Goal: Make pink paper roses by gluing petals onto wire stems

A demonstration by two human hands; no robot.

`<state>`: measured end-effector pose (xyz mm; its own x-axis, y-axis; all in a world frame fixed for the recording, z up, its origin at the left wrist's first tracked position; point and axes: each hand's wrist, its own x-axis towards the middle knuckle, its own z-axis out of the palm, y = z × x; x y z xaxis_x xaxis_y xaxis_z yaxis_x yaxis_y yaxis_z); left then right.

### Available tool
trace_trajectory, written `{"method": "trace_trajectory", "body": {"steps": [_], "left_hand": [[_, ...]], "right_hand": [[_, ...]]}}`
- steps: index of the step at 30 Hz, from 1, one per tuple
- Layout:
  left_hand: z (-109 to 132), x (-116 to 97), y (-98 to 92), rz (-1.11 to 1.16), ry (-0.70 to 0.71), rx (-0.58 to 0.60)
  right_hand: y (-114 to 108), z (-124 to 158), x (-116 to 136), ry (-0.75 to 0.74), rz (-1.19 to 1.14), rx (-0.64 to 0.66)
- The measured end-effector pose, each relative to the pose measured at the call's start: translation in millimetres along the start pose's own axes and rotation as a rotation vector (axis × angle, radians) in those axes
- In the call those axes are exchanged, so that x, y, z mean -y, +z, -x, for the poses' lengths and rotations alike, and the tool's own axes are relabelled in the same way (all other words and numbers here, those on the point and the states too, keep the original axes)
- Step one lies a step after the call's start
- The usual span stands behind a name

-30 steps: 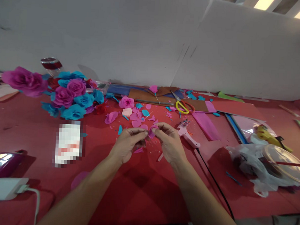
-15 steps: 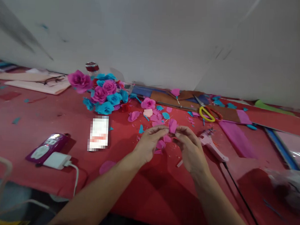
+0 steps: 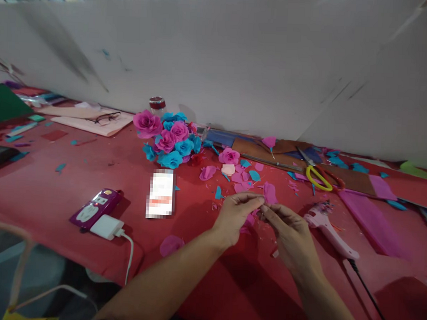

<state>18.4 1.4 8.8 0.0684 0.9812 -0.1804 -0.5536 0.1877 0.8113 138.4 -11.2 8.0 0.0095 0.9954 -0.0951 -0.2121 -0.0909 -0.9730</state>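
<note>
A pink paper petal piece [image 3: 269,192] stands up between my two hands over the middle of the table. My left hand [image 3: 235,216] pinches its lower edge between thumb and finger. Closed at the same spot, my right hand [image 3: 291,229] has its fingertips touching the left ones. Something thin, perhaps a stem, shows under the fingertips; it is too small to make out. Loose pink petals [image 3: 241,176] and blue scraps lie just beyond the hands. To the right of my right hand rests a pink glue gun [image 3: 332,233].
A bunch of pink and blue paper roses [image 3: 175,138] stands at the back, with a single pink rose [image 3: 229,156] beside it. Scissors [image 3: 319,178] lie back right. A phone-like blurred item [image 3: 161,194] and a purple power strip [image 3: 97,209] with a charger [image 3: 107,226] are left.
The view has swung left and up, so things sit further right and more wall shows. Both hands still pinch the pink petal piece, which now tilts slightly.
</note>
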Motion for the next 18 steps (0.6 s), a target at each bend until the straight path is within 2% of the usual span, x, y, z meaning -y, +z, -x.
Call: {"method": "trace_trajectory", "body": {"steps": [5,13,18], "left_hand": [[-0.7,-0.3,-1.5,-0.010,-0.022,0.025],[-2.9,-1.7,-3.3,0.034,-0.044,0.005],[-1.3,-5.9,-5.1,-0.016,-0.077,0.017]], "right_hand": [[1.4,0.7,4.0,0.017,-0.010,-0.054],[1.1,-0.1,2.0,-0.010,0.073,-0.035],[5.8,2.6,6.5,-0.034,0.065,-0.031]]}}
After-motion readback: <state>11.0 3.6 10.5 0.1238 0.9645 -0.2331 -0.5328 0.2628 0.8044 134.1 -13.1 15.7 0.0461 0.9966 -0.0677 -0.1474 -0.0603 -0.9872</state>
